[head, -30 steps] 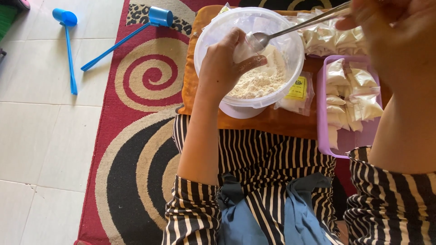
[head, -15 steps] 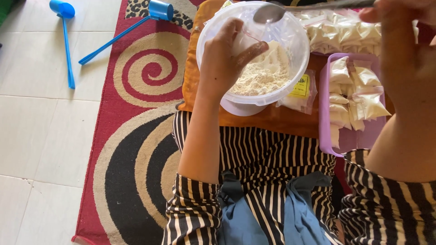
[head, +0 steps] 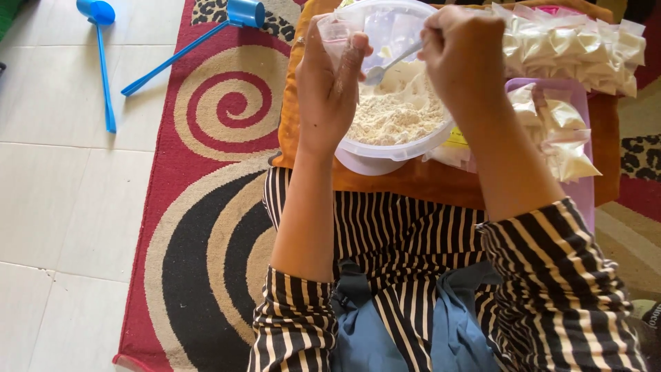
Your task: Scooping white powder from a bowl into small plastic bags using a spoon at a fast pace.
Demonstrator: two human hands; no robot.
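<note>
In the head view, the left hand [head: 329,89] is raised over the near-left rim of a clear plastic tub [head: 385,148], fingers curled and pinching a small clear plastic bag [head: 335,32] upright, its open mouth just above the thumb. The right hand [head: 463,58] is closed around the handle of a metal spoon [head: 389,67]; the spoon's bowl points left toward the bag and hangs above the pale flour [head: 396,114] that fills the lower part of the tub. The spoon's bowl is near the bag but I cannot tell whether it touches it. The tub sits on an orange board [head: 420,186] that lies across the person's lap, over a black and white striped garment. To the right of the tub, a purple tray [head: 582,148] holds several filled and tied clear bags of flour [head: 561,134], and a further heap of filled bags [head: 571,45] lies behind it, at the far edge of the board. On the left, 2 blue long-handled scoops [head: 103,69] lie on the tiled floor and on the edge of a red, cream and black swirl rug [head: 206,207].
</note>
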